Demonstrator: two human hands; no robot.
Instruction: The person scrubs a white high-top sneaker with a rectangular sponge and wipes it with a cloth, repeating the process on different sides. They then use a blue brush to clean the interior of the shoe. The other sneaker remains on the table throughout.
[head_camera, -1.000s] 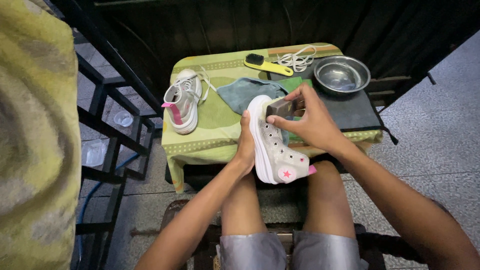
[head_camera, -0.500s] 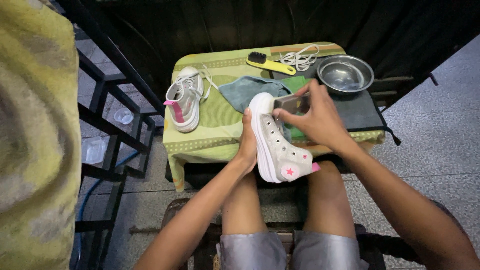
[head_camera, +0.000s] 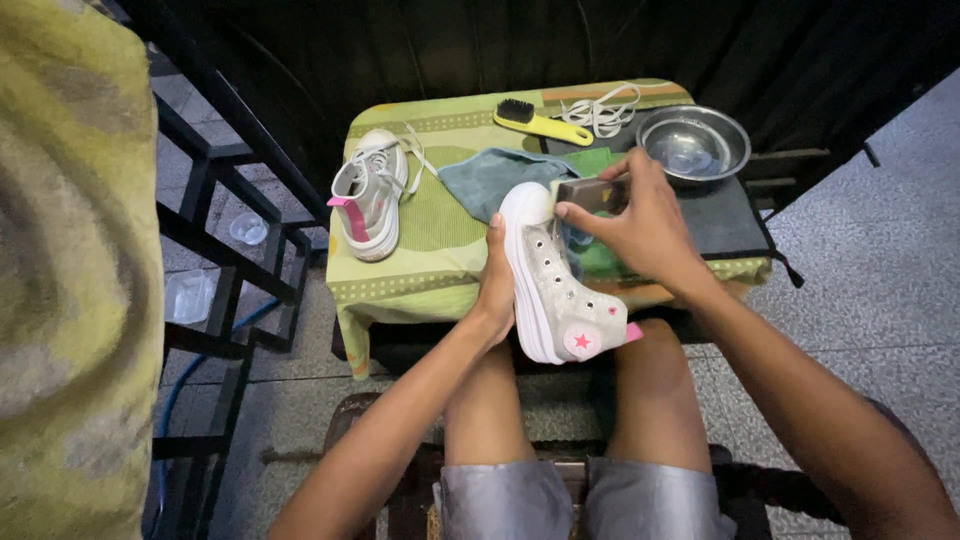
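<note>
**Shoe held on its side at the near edge of the table**

The left hand (head_camera: 495, 285) grips a white high shoe (head_camera: 555, 290) from its sole side, with the fingers wrapped around the thick sole. The shoe lies on its side in the air just over the near edge of the table (head_camera: 430, 290), the toe pointing far and the heel with a pink star pointing near, above the person's knees. The right hand (head_camera: 640, 225) is closed on a small dark block (head_camera: 590, 193); thumb and fingers pinch it, and it is pressed against the toe of the shoe.

The table is small and covered with a green cloth. A second shoe (head_camera: 368, 195) stands at its left edge, close to the rim, with loose laces beside it. A blue rag (head_camera: 485, 175) lies in the middle, just far of the held shoe. A yellow brush (head_camera: 540, 122) and a bundle of white laces (head_camera: 605, 108) lie along the far edge. A metal bowl (head_camera: 693, 140) sits in the far right corner, near the right hand, and a dark mat (head_camera: 725, 215) covers the right side up to the edge.

Open room is mainly on the green cloth between the second shoe and the held shoe. On the left of the table is a dark metal rail (head_camera: 215, 230), and a dark curtain hangs behind the far edge.
</note>
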